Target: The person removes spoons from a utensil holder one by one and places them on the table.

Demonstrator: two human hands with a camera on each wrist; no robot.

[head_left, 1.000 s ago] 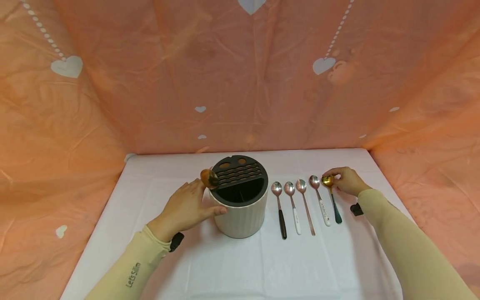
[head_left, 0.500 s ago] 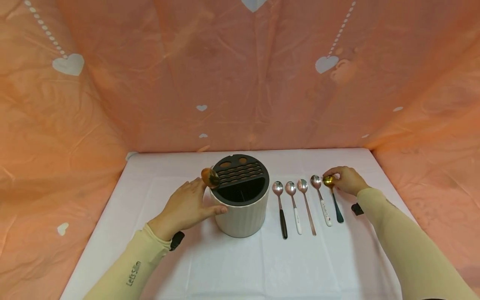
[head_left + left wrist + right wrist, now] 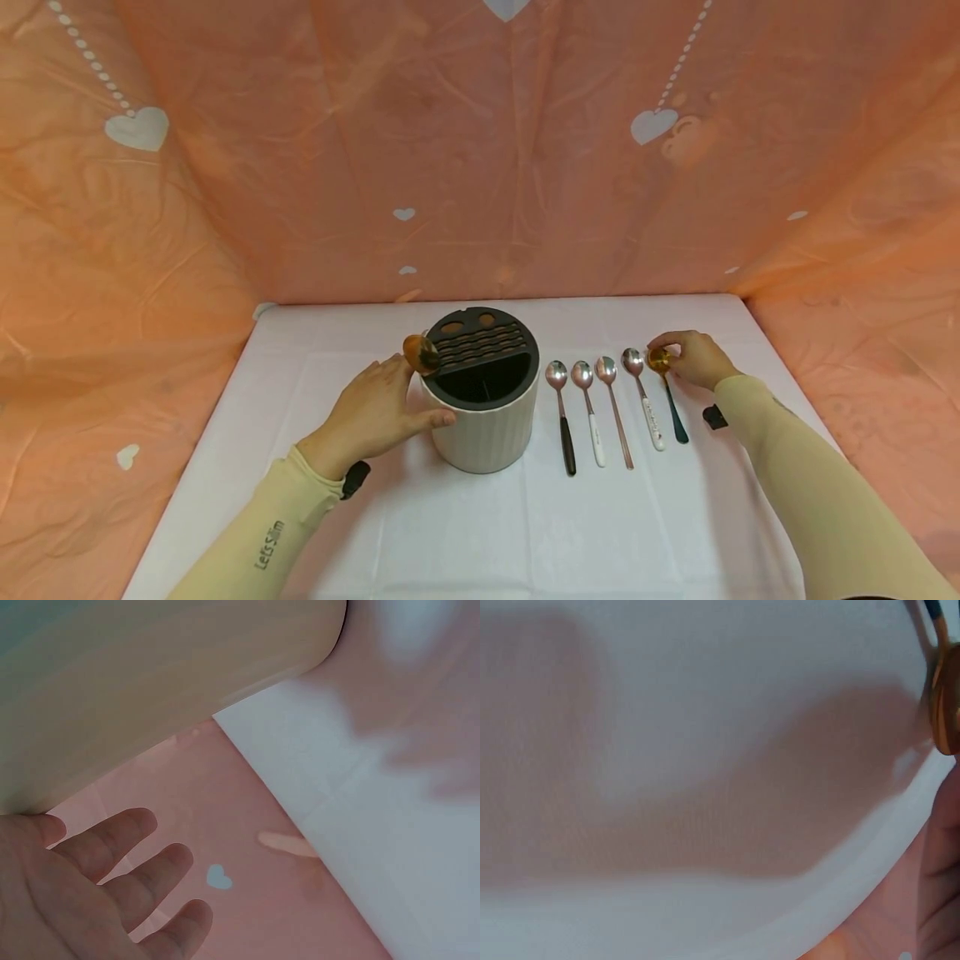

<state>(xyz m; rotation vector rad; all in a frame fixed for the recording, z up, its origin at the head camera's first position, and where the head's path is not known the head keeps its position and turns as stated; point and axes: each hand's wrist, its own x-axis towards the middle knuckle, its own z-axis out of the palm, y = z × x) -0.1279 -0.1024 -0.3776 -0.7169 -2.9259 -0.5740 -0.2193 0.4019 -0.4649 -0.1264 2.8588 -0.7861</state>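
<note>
A ribbed off-white utensil holder [image 3: 483,437] with a black slotted lid [image 3: 487,362] stands on the table. My left hand [image 3: 371,408] rests at its left side, thumb along the front wall. In the left wrist view, the fingers [image 3: 146,892] extend loosely beside the wall. One gold spoon [image 3: 421,354] stands bowl-up at the lid's left edge, its handle hidden. To the right, my right hand [image 3: 697,360] pinches the bowl of a second gold spoon [image 3: 677,417] with a dark green handle. That spoon's bowl [image 3: 949,705] shows at the right wrist view's edge.
Several spoons lie in a row between the holder and my right hand: a black-handled spoon [image 3: 566,425], a white-handled spoon [image 3: 592,421], a rose-gold spoon [image 3: 617,417] and a spoon with a printed white handle [image 3: 647,404]. A pink cloth [image 3: 450,167] hangs behind the white table [image 3: 465,533].
The whole scene has shifted very slightly with the head camera. Both hands, the holder and the spoons keep their places otherwise.
</note>
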